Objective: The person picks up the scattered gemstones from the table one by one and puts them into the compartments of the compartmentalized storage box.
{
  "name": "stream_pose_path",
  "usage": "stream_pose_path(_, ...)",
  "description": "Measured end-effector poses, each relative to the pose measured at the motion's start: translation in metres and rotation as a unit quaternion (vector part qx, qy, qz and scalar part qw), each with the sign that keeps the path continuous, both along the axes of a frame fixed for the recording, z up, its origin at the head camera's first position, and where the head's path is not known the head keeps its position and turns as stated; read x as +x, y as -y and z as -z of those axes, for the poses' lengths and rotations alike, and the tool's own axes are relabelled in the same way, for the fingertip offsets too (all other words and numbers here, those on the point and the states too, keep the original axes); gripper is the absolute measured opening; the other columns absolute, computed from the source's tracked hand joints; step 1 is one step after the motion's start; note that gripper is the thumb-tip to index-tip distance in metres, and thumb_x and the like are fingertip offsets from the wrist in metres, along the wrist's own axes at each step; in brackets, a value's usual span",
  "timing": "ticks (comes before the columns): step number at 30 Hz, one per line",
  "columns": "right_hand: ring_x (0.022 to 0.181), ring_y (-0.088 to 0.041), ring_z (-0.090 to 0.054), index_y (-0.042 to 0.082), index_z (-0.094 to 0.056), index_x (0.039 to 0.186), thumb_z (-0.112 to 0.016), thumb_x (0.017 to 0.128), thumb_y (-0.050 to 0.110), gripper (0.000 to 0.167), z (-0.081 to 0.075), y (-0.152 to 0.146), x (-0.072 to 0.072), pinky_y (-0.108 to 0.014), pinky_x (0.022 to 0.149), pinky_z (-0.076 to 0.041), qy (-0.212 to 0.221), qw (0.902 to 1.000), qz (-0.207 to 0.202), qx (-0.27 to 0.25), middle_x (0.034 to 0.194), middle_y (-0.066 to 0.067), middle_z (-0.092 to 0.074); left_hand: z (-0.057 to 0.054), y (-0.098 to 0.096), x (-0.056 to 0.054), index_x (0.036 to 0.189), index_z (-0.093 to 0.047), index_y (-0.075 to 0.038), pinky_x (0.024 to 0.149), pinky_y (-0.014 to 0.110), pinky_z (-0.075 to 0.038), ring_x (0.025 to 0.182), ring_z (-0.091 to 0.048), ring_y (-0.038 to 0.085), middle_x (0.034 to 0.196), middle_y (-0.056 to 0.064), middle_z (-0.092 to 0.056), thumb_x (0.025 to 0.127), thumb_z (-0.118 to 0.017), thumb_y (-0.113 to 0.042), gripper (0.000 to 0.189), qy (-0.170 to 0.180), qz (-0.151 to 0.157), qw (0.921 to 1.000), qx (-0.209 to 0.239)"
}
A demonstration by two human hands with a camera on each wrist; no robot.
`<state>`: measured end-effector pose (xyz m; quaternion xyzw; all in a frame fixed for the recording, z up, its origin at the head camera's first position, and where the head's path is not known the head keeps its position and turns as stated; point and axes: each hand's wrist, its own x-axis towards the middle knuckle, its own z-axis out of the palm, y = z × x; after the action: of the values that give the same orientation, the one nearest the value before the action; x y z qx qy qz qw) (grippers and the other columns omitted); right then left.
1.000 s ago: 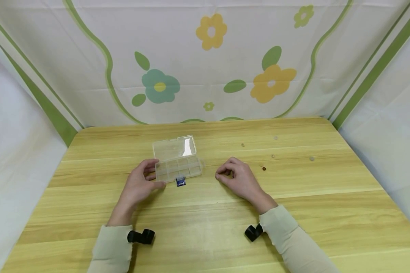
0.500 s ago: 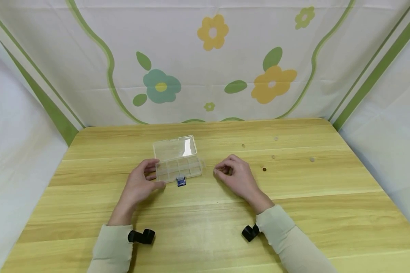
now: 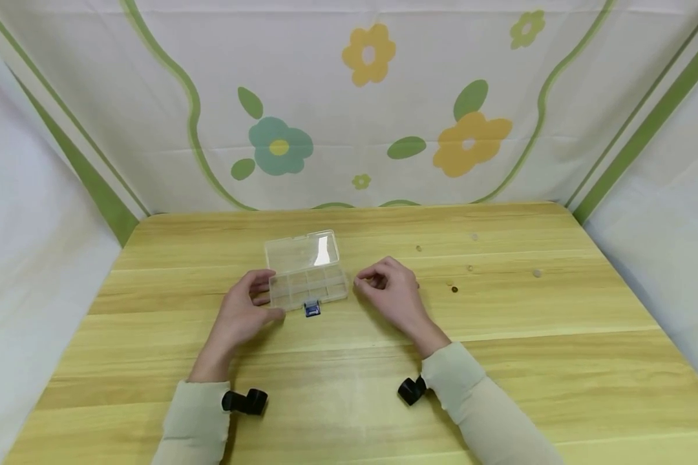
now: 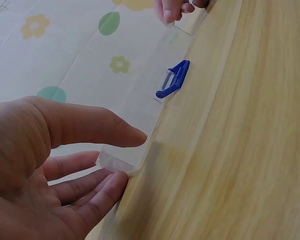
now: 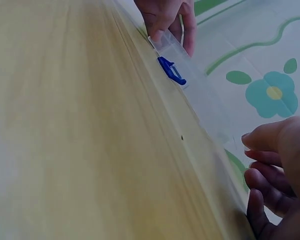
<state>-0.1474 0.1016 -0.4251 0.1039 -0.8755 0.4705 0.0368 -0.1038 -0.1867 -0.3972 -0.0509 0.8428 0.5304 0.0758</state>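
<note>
A clear plastic compartment box (image 3: 309, 289) stands on the wooden table, its lid (image 3: 296, 253) raised at the back. Its blue latch (image 3: 312, 309) hangs from the front wall. My left hand (image 3: 244, 311) holds the box's left end, with the thumb by the front corner and the fingers at the side. Just off the right end, my right hand (image 3: 392, 290) has thumb and index finger pinched together. Between those tips in the right wrist view shows a speck of a small pale piece (image 5: 247, 148); the fingers hide most of it.
Several tiny pieces lie to the right: a dark one (image 3: 455, 289), a yellowish one (image 3: 449, 283) and a grey one (image 3: 537, 274) among them. A flowered cloth (image 3: 337, 116) hangs behind the table (image 3: 349, 400). Each wrist wears a black camera (image 3: 256, 402).
My right hand has moved a little left and back, closer to the box's right end. The left hand keeps its place on the box, and the whole view has shifted slightly.
</note>
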Motion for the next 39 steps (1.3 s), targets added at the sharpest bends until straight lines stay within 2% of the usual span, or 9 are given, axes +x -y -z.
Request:
stream_pose_path(7,0.085,-0.015,-0.066,0.016,-0.083,0.100,-0.084,0.094,0.021,0.008,-0.002,0.012,-0.002,-0.026,0.076,-0.057,0.016,0.9997,0.004,-0.020,0.099,-0.001,-0.070,-0.001,0.001,0.000,0.154,-0.049,0.001,0.119,0.051,-0.050,0.139,-0.056,0.042,0.151,0.027,-0.054,0.081,-0.080,0.010,0.079,0.002,-0.004,1.0000,0.003)
stream_pose_path(25,0.089,-0.015,-0.067,0.018,-0.084,0.100,-0.084,0.093,0.019,0.007,-0.001,0.020,0.000,-0.026,0.080,-0.057,0.021,0.9979,-0.045,-0.041,0.100,0.000,-0.072,0.000,0.001,-0.001,0.154,-0.050,0.000,0.117,0.051,-0.052,0.137,-0.059,0.043,0.150,0.026,-0.055,0.080,-0.080,0.011,0.081,0.010,-0.013,0.9998,0.008)
stream_pose_path(39,0.091,-0.013,-0.068,0.020,-0.085,0.102,-0.086,0.093,0.021,0.009,0.001,0.017,0.003,-0.025,0.082,-0.057,0.027,0.9977,-0.038,-0.049,0.103,0.000,-0.073,0.002,0.003,-0.002,0.154,-0.050,0.000,0.118,0.050,-0.051,0.139,-0.057,0.042,0.150,0.026,-0.056,0.081,-0.079,0.011,0.080,0.005,-0.009,0.9999,0.010)
